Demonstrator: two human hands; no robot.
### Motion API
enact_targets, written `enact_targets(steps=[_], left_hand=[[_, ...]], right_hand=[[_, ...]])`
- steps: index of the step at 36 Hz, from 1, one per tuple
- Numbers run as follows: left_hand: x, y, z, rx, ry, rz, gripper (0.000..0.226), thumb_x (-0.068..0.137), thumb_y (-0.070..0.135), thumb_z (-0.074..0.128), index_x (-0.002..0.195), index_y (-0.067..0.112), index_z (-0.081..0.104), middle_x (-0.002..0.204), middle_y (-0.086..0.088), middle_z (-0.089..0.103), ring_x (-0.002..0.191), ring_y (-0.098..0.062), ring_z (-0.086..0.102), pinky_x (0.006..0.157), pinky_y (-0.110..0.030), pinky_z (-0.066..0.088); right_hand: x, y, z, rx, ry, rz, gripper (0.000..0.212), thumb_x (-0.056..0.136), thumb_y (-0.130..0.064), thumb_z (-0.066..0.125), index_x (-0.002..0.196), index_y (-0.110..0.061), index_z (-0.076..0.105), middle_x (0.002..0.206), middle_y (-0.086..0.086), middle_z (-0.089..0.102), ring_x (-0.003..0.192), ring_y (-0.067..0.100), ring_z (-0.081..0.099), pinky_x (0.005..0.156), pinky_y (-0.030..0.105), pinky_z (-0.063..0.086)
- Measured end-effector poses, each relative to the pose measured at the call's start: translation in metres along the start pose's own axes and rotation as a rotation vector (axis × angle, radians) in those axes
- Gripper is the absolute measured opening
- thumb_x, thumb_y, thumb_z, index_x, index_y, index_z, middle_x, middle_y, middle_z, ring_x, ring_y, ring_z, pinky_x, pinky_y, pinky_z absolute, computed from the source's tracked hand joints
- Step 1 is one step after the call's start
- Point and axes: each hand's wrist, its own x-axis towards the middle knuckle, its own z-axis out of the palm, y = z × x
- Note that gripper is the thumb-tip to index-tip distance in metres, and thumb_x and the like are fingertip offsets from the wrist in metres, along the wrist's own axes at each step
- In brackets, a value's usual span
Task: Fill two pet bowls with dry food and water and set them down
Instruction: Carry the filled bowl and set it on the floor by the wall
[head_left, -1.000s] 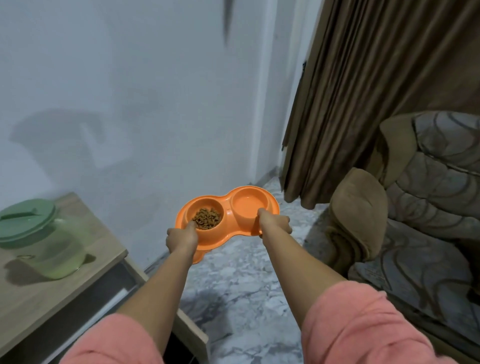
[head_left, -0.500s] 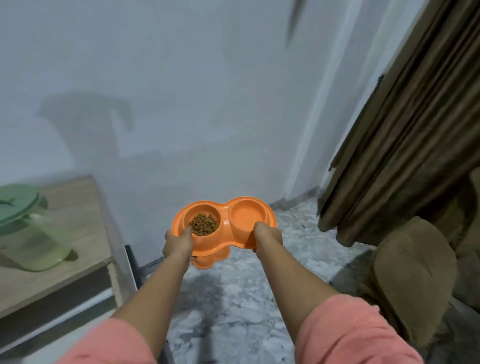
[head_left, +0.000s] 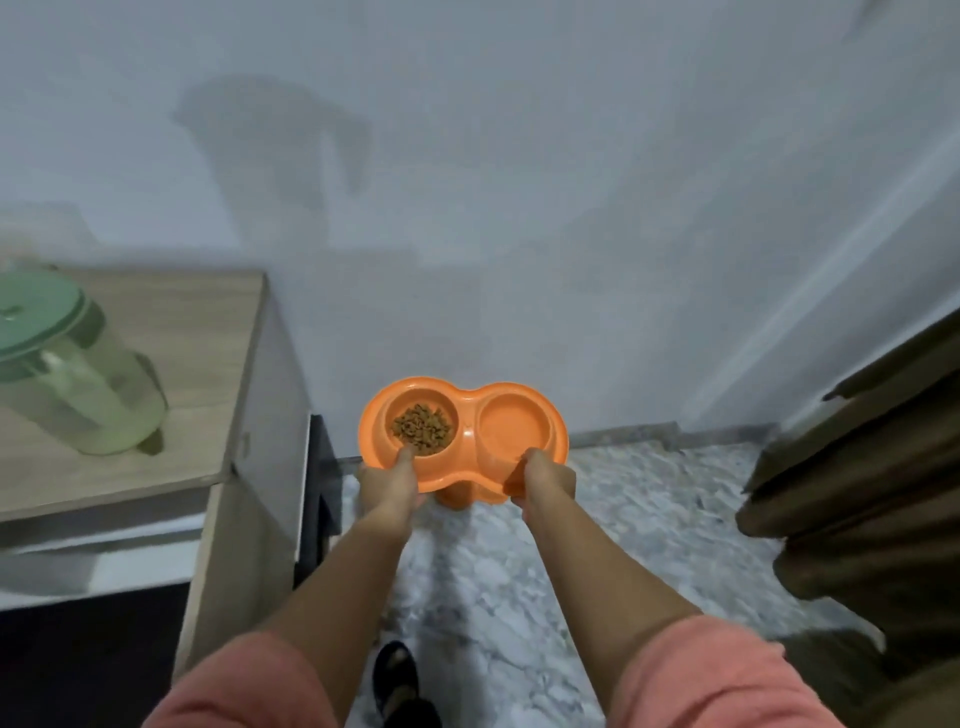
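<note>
Both hands out in front, carrying the orange double bowl (head_left: 464, 434) level over the marble floor (head_left: 623, 519), close to the wall (head_left: 519, 182). My left hand (head_left: 389, 483) has its fingers (head_left: 406, 456) closed on the near rim, thumb lying over the edge of the left cup, just touching the kibble (head_left: 422, 429). My right hand (head_left: 545, 480) is clamped on the near rim below the right cup; whether that cup has water in it I cannot tell, its inside reads as plain orange. Left of my left hand stands the bench (head_left: 171, 364) with the green-lidded pitcher (head_left: 67, 374) on it, well apart from the bowl. Curtain (head_left: 857, 493) hangs off to the right of my right hand. Risks as I judge them: both grips sit on the near edge only, so the far side could dip and spill kibble toward the wall. If water is in there, any tilt on the way down slops it into the food. My foot (head_left: 400, 680) is below my arms; the bowl must land clear of it and of the bench corner.
</note>
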Motion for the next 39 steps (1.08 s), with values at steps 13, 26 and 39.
enact_targets(steps=[13, 26, 39], left_hand=[[0.152, -0.029, 0.047, -0.107, 0.05, -0.093, 0.06, 0.091, 0.036, 0.062, 0.144, 0.024, 0.038, 0.138, -0.013, 0.049, 0.119, -0.035, 0.055, 0.073, -0.037, 0.057], [0.379, -0.171, 0.095, -0.097, 0.377, -0.305, 0.074, 0.081, 0.043, 0.067, 0.136, 0.003, 0.04, 0.125, -0.022, 0.058, 0.107, -0.041, 0.062, 0.091, -0.05, 0.053], [0.565, -0.322, 0.111, 0.007, 0.396, -0.261, 0.067, 0.084, 0.051, 0.06, 0.134, 0.01, 0.043, 0.118, -0.021, 0.061, 0.1, -0.037, 0.064, 0.09, -0.048, 0.054]], right_hand=[[0.145, 0.008, 0.102, -0.104, -0.086, 0.106, 0.056, 0.076, -0.018, 0.061, 0.128, -0.006, 0.047, 0.111, 0.018, 0.062, 0.091, 0.034, 0.064, 0.06, 0.033, 0.052], [0.361, 0.11, 0.229, -0.24, -0.15, 0.119, 0.058, 0.077, -0.019, 0.06, 0.132, -0.005, 0.044, 0.113, 0.018, 0.054, 0.099, 0.035, 0.057, 0.089, 0.047, 0.053], [0.548, 0.258, 0.337, -0.365, -0.165, 0.152, 0.054, 0.082, -0.026, 0.057, 0.129, -0.001, 0.046, 0.12, 0.02, 0.058, 0.103, 0.039, 0.061, 0.087, 0.045, 0.054]])
